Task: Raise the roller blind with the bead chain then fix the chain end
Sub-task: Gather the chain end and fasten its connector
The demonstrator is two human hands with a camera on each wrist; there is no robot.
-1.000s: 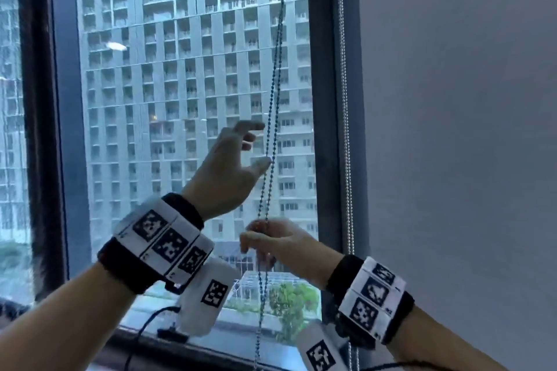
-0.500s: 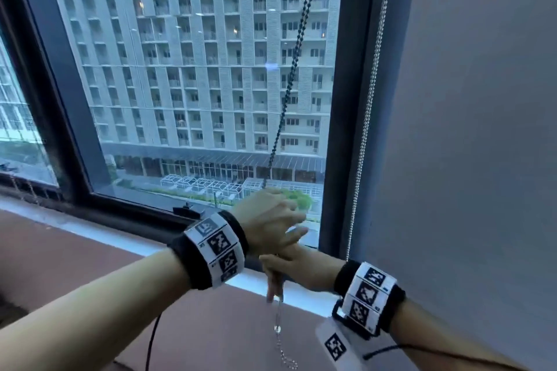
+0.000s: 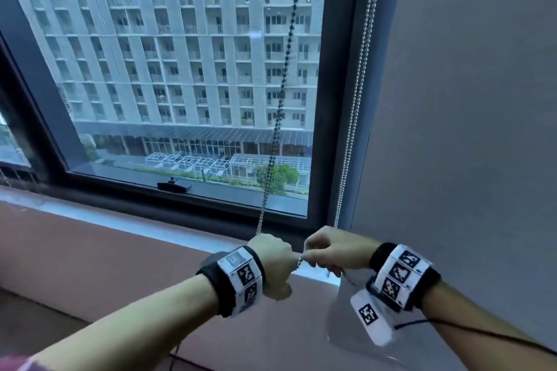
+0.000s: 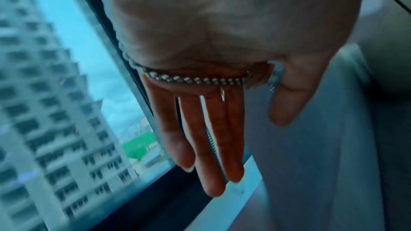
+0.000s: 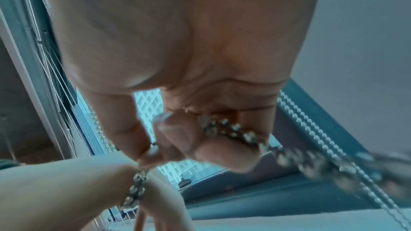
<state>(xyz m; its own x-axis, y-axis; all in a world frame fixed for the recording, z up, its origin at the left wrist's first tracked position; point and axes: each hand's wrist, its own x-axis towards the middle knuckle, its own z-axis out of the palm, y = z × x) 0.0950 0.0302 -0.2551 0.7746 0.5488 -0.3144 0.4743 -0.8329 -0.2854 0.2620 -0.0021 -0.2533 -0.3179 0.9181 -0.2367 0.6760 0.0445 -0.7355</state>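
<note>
blind: looks up, glass bare | left hand (image 3: pixel 275 262): straight fingers, chain (image 3: pixel 281 90) draped across palm | right hand (image 3: pixel 333 251): pinching chain | left: fixing the end

A long pale window sill (image 3: pixel 126 221) runs beneath the dark-framed window, capping a reddish-brown wall ledge (image 3: pixel 90 265) that slopes toward the viewer. A small black handle-like fitting (image 3: pixel 174 187) sits on the dark bottom rail of the window frame (image 3: pixel 168 203), just above the sill.
</note>
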